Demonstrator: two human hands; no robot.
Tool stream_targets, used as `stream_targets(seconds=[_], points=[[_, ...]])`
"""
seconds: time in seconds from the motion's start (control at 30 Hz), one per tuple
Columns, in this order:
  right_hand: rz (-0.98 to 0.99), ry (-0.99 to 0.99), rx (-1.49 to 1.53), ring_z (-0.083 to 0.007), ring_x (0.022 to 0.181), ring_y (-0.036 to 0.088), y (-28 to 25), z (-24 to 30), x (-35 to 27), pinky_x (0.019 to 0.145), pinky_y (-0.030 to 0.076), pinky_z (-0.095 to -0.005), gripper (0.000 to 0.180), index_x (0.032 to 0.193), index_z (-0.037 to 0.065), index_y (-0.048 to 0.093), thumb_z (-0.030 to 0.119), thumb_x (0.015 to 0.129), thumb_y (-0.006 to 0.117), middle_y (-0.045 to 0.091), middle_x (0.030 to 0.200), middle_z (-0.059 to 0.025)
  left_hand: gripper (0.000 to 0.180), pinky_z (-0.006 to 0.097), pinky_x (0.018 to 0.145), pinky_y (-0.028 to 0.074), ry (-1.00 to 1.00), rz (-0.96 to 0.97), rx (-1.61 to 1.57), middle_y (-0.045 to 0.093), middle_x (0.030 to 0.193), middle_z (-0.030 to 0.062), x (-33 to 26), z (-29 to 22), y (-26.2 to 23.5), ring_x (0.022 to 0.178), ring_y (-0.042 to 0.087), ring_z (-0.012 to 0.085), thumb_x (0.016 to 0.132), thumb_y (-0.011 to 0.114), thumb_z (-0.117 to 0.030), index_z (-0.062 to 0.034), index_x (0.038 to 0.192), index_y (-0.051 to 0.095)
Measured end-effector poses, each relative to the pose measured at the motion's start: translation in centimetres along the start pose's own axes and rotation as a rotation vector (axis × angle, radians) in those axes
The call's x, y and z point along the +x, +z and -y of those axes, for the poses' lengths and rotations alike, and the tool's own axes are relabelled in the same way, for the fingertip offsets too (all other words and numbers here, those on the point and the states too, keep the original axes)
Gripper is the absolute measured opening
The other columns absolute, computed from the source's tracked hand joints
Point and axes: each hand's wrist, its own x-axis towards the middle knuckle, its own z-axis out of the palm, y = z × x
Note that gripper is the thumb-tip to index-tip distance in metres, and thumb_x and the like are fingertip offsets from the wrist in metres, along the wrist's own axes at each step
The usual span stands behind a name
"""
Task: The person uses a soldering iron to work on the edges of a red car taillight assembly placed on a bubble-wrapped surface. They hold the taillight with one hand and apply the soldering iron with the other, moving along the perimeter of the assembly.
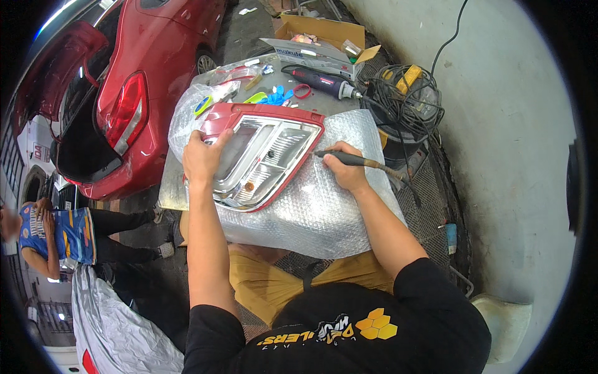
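Note:
A car tail light (265, 159) with a red rim and a clear silvery lens lies on a sheet of bubble wrap (324, 206) over a small metal table. My left hand (202, 156) grips the light's upper left corner and holds it down. My right hand (346, 167) holds a slim dark rotary tool handpiece (349, 158) like a pen. Its tip points left and touches the right edge of the light. A flexible shaft runs from the handpiece to the right.
A red car (143, 75) with its boot open stands at the left. Behind the light lie a dark rotary tool (321, 80), blue gloves (277, 96), a plastic bag, a cardboard box (324, 37) and a cable reel (408, 93). A person (68, 234) sits at the far left.

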Motion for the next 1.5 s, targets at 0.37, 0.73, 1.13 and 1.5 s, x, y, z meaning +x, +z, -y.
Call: stream_targets(seconds=[0.37, 0.73, 1.13, 1.5], points=[[0.025, 0.024, -0.004, -0.0128, 0.076, 0.066, 0.1, -0.2, -0.1, 0.072, 0.054, -0.0324, 0.017, 0.097, 0.002, 0.074, 0.017, 0.089, 0.078, 0.073, 0.081, -0.0058, 0.085, 0.050, 0.090, 0.056, -0.004, -0.013, -0.002, 0.078, 0.102, 0.0310, 0.0, -0.2, 0.0, 0.100, 0.076, 0.0461, 0.076, 0.086, -0.068, 0.0065, 0.115, 0.074], [-0.042, 0.067, 0.055, -0.0145, 0.078, 0.071, -0.2, -0.5, 0.2, 0.074, 0.057, -0.0317, 0.014, 0.101, -0.002, 0.070, 0.010, 0.095, 0.072, 0.076, 0.086, -0.0090, 0.087, 0.049, 0.092, 0.056, 0.000, -0.019, 0.017, 0.078, 0.103, 0.0300, 0.2, 0.1, 0.3, 0.103, 0.076, 0.0452, 0.076, 0.086, -0.070, 0.0065, 0.117, 0.074], [-0.048, 0.027, -0.026, -0.0137, 0.075, 0.069, 0.0, 0.0, 0.2, 0.071, 0.055, -0.0328, 0.016, 0.096, 0.001, 0.072, 0.016, 0.092, 0.076, 0.075, 0.082, -0.0074, 0.086, 0.049, 0.092, 0.056, 0.029, -0.032, 0.013, 0.078, 0.104, 0.0295, 0.2, 0.1, 0.4, 0.103, 0.076, 0.0444, 0.077, 0.086, -0.068, 0.0067, 0.117, 0.074], [-0.241, 0.038, 0.161, -0.0129, 0.074, 0.071, 0.3, -0.8, 0.9, 0.068, 0.057, -0.0309, 0.016, 0.100, -0.001, 0.071, 0.015, 0.096, 0.074, 0.075, 0.080, -0.0080, 0.082, 0.049, 0.092, 0.056, 0.017, -0.023, -0.002, 0.078, 0.105, 0.0298, 0.2, 0.0, 0.4, 0.104, 0.076, 0.0442, 0.078, 0.087, -0.065, 0.0068, 0.116, 0.073]])
